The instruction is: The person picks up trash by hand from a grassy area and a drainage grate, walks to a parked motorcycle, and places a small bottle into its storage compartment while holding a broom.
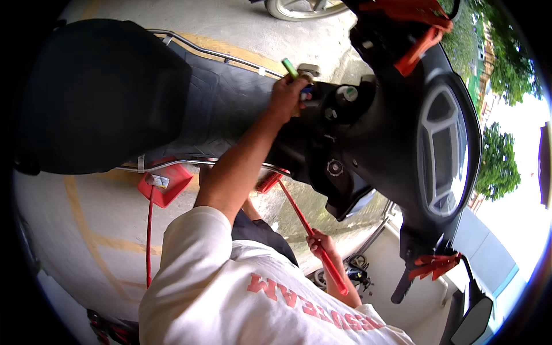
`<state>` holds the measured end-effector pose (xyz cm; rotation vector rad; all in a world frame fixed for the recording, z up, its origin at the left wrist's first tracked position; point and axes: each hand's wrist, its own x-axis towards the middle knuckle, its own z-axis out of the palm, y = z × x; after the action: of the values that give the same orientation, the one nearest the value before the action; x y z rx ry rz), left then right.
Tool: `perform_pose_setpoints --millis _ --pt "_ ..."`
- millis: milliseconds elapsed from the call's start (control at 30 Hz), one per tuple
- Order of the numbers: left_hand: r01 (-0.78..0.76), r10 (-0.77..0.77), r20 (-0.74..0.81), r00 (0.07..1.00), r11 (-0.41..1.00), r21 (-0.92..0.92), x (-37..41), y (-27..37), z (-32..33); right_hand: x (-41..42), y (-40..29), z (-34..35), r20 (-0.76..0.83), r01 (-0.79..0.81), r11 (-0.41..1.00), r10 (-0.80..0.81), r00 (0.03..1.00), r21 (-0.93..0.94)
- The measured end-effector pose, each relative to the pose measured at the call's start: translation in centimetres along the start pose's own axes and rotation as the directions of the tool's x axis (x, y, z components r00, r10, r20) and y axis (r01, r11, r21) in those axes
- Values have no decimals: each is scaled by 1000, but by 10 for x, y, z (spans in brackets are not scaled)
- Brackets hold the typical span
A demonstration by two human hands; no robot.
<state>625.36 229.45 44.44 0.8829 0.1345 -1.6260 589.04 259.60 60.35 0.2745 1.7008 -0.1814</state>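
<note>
My left hand (290, 95) reaches over the footboard (241, 90) of a black scooter, closed on small items: a light green stick-like piece (289, 68), something grey and something blue, too blurred to name. Just right of it, the front storage pocket holds a white-capped container (346, 94). My right hand (321, 246) grips the red handle of a broom (297, 211); its bristled head is low beside the scooter. A red long-handled dustpan (172, 189) lies on the ground, a crumpled wrapper (161, 181) in it.
The black scooter seat (103, 95) is at left, a metal side rail (181, 161) near me. Handlebar, dashboard (444, 151) and mirror (472, 321) stand at right. Another vehicle's wheel (302, 9) is beyond; a parked motorbike (358, 271) stands by the wall.
</note>
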Motion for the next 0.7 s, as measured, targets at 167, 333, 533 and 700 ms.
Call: perform_pose_setpoints --millis 167,333,533,700 --pt "9 -7 -9 1000 973 230 -36 21 -43 -20 -57 11 -91 -43 851 -5 996 -524" --pt "94 -88 -34 996 951 295 -89 12 -75 0 -87 6 -38 -163 851 166 985 -500" --pt "172 -178 8 984 960 220 -136 -9 -117 59 -97 15 171 -249 953 220 960 171" --pt "174 -177 -12 984 954 242 -156 -7 -125 59 -86 46 281 -37 938 -66 957 344"
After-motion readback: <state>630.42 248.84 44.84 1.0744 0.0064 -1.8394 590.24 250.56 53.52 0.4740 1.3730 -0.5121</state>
